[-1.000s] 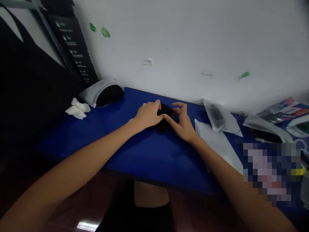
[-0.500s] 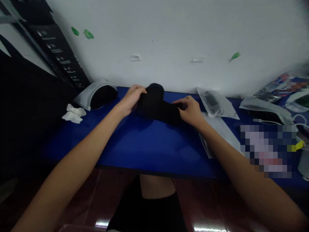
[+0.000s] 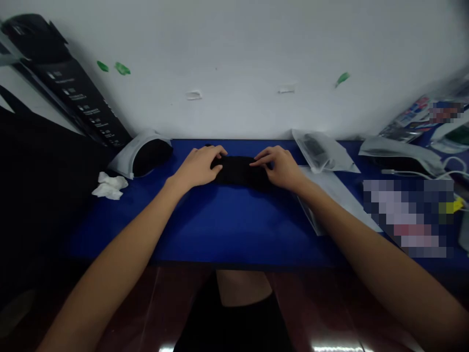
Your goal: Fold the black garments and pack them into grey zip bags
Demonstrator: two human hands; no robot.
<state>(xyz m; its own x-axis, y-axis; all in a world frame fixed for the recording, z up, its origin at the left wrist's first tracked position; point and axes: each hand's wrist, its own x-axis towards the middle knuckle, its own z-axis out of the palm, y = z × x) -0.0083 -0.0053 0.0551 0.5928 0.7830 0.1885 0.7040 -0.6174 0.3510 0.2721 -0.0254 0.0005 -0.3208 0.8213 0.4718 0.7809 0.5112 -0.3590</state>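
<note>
At the far left of the frame, a tall black printed box [image 3: 78,100] is leaning against a white wall [image 3: 234,54]. Below it, a white pouch [image 3: 122,164] holding a black item is lying at the back of the blue worktop [image 3: 227,230], with crumpled white tissue [image 3: 109,187] sitting just in front of it. Toward the middle, a person is leaning over the worktop, with bare arms reaching in from both bottom corners. The left hand [image 3: 198,167] is pressing on the left end of a folded black cloth [image 3: 238,171], which is lying flat near the centre of the frame, close to the wall. The right hand [image 3: 282,168] is pressing on its right end. Each grip is spread, with the fingers flat on the cloth and not pinching it. Just right of the cloth, a clear plastic bag [image 3: 320,152] with a dark object inside is lying by the wall, and a flat white sleeve [image 3: 330,200] is passing under the right wrist. Farther right, a grey pouch [image 3: 399,154], a white cable [image 3: 410,173] and printed packaging [image 3: 406,122] are crowding the upper right, while a pixelated patch is hiding the area below them.
</note>
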